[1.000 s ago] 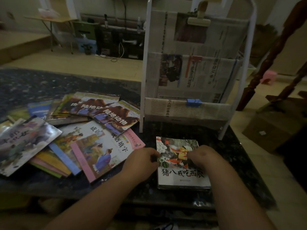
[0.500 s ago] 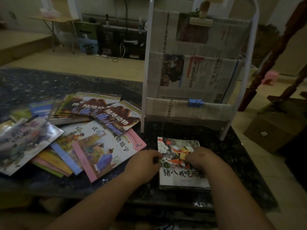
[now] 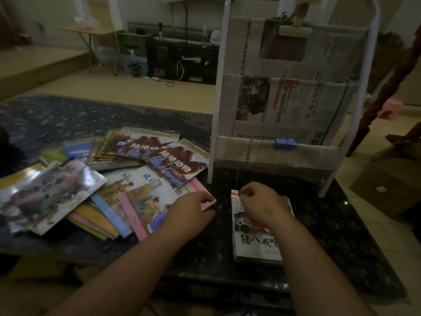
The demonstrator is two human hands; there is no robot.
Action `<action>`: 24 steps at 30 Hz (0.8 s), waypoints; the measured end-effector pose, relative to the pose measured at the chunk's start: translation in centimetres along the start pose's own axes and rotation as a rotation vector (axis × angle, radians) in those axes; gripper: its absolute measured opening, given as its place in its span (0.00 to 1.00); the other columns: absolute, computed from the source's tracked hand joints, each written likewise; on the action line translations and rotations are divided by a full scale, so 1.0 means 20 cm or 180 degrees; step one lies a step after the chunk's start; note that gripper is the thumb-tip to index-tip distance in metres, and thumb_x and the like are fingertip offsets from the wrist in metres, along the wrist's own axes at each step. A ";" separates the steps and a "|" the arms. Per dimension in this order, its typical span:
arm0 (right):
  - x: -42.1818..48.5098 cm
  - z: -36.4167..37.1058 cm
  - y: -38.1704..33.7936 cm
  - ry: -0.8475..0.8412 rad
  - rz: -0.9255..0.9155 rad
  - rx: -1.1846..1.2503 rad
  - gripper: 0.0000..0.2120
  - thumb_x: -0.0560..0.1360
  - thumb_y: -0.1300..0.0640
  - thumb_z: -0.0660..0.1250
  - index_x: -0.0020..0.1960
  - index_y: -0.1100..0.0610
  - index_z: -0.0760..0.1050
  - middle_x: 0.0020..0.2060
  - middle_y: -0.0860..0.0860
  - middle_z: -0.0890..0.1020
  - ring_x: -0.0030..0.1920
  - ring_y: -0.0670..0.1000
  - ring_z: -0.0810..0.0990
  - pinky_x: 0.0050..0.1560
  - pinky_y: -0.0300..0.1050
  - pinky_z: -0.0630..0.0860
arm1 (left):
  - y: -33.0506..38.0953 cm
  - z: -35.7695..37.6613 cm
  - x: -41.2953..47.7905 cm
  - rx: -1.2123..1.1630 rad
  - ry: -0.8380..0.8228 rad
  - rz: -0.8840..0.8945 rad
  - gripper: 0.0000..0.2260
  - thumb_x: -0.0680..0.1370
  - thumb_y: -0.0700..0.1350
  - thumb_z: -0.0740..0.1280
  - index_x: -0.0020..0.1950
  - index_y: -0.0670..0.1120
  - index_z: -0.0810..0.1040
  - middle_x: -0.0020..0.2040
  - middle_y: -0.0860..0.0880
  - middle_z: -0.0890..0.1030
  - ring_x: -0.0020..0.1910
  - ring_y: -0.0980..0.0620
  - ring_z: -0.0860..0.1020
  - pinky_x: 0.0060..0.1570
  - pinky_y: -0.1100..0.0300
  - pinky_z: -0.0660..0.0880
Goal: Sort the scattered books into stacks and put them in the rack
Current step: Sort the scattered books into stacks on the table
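Observation:
A small stack of books, topped by a white cover with a cartoon pig, lies on the dark stone table in front of the white rack. Newspaper lines the rack's pockets. My right hand rests on this stack, fingers curled and pinching the top book's upper left corner. My left hand is over the right corner of a pink-bordered book and pinches it between fingers and thumb. That book lies on top of the scattered books spread across the table's left half.
A blue clip holds the newspaper on the rack's lowest pocket. A cardboard box and a dark wooden post stand on the floor to the right. A folding table and a black cabinet are far behind.
My left hand left the stack and moved left onto the pink-bordered book's corner. My right hand slid up to the top book's upper left corner.

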State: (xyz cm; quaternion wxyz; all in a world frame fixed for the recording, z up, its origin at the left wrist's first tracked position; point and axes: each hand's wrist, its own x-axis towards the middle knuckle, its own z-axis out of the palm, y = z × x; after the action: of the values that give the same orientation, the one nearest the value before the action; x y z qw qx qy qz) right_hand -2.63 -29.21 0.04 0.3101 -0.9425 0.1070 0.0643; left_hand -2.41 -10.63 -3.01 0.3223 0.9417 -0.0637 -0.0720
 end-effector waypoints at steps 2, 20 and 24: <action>0.01 0.04 -0.06 -0.0012 -0.0145 0.0098 0.11 0.80 0.54 0.61 0.60 0.49 0.76 0.57 0.48 0.79 0.52 0.47 0.76 0.50 0.42 0.71 | -0.05 -0.05 0.00 -0.0024 0.0114 -0.0054 0.17 0.77 0.51 0.69 0.66 0.56 0.76 0.64 0.53 0.77 0.60 0.53 0.76 0.59 0.55 0.74; 0.06 0.35 -0.49 -0.0291 -0.0734 0.0546 0.14 0.78 0.53 0.64 0.64 0.49 0.75 0.58 0.49 0.79 0.52 0.47 0.75 0.50 0.43 0.71 | -0.55 -0.54 0.01 0.0513 0.1236 -0.0738 0.20 0.75 0.51 0.69 0.67 0.51 0.75 0.65 0.48 0.76 0.62 0.45 0.74 0.61 0.49 0.73; 0.06 0.41 -0.55 -0.0367 -0.0762 0.0674 0.14 0.79 0.54 0.65 0.64 0.50 0.75 0.59 0.48 0.78 0.53 0.46 0.75 0.53 0.42 0.72 | -0.68 -0.58 -0.01 0.0847 0.1474 -0.0939 0.23 0.74 0.45 0.65 0.70 0.51 0.69 0.65 0.45 0.73 0.63 0.42 0.72 0.60 0.46 0.72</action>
State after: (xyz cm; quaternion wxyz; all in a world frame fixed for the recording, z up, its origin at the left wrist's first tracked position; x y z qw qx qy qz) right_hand 0.64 -15.86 -0.51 0.4188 -0.9053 -0.0178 0.0691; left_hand 0.51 7.02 -2.26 0.1881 0.9662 0.1400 0.1075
